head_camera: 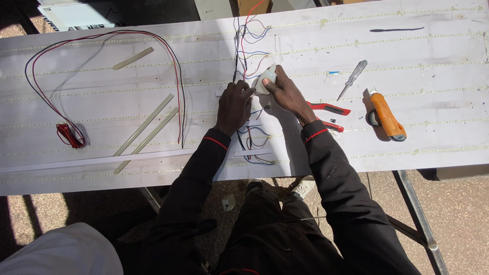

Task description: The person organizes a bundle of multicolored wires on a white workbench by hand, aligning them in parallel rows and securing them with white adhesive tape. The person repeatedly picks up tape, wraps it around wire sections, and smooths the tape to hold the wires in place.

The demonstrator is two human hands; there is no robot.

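Note:
On a white panel (127, 102) crossed by rows of small lights, my right hand (285, 94) grips a roll of white tape (265, 79). My left hand (234, 104) is closed beside it, fingertips pinched at the roll's left edge, seemingly on the tape end. Under both hands runs a bundle of thin red, blue and black wires (244, 51) that goes up to the panel's far edge and down toward me. Both sleeves are dark with red cuffs.
Red-handled pliers (328, 109) lie just right of my right wrist. Further right are a clear-handled screwdriver (352, 79) and an orange utility knife (384, 114). At left, a red-and-black cable loop (102, 38) and several pale strips (145, 125).

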